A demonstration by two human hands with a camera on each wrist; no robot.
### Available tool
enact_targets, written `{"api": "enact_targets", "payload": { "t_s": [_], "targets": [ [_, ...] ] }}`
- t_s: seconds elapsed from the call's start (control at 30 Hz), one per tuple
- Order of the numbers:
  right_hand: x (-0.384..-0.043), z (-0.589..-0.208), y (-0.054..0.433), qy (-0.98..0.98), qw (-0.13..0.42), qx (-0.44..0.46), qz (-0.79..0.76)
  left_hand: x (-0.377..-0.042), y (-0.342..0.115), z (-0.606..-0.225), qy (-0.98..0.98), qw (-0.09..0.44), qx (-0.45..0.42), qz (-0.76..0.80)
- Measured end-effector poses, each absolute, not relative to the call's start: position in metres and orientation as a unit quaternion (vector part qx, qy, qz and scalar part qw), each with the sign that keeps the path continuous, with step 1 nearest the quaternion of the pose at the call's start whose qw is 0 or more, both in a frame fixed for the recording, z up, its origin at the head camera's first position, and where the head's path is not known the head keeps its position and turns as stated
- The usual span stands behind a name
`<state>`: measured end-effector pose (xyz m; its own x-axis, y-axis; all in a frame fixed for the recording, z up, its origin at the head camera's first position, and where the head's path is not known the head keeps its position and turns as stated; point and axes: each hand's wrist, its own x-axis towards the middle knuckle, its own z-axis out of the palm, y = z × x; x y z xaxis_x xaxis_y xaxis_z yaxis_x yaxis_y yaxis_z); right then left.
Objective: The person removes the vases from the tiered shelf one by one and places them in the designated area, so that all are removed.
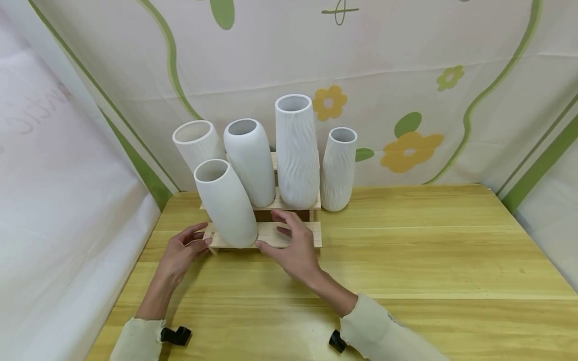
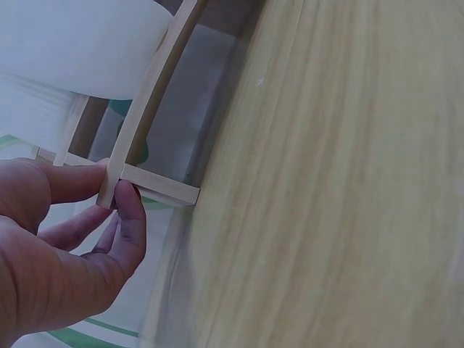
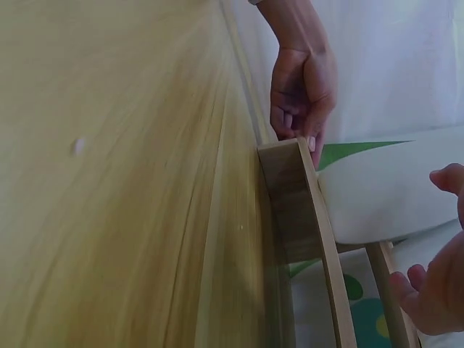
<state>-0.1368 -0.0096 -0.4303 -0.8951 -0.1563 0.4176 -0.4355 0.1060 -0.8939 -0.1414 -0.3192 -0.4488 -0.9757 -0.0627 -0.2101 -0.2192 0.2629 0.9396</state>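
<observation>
Left hand (image 1: 180,253): fingers pinching left end of wooden rack's lower step (image 1: 268,232). Right hand (image 1: 295,245): fingers spread, thumb just beside front white vase (image 1: 228,210) on that step. Behind, smooth vase (image 1: 253,165), tall rippled vase (image 1: 297,155) on higher step (image 1: 277,203).

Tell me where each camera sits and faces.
Head: worn on the head, facing forward and down at vases and a rack; left hand, right hand and sleeves show.
Left wrist: worn there, facing the rack's end and table; only the left hand shows.
Right wrist: worn there, facing along the rack; right hand at right edge, left hand at top.
Both wrist views share the rack and left hand.
</observation>
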Motion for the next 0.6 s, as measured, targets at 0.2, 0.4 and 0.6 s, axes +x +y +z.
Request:
{"api": "enact_targets", "payload": {
  "t_s": [0.2, 0.4, 0.6],
  "targets": [
    [-0.143, -0.433, -0.028, -0.729, 0.112, 0.197, 0.646, -0.142, -0.32, -0.449, 0.791, 0.064, -0.087, 0.602],
    [-0.147, -0.437, -0.042, -0.729, 0.131, 0.206, 0.64, -0.141, -0.321, -0.45, 0.792, 0.063, -0.087, 0.601],
    [-0.15, -0.439, -0.054, -0.717, 0.164, 0.223, 0.639, -0.141, -0.319, -0.449, 0.794, 0.062, -0.087, 0.598]
  ]
}}
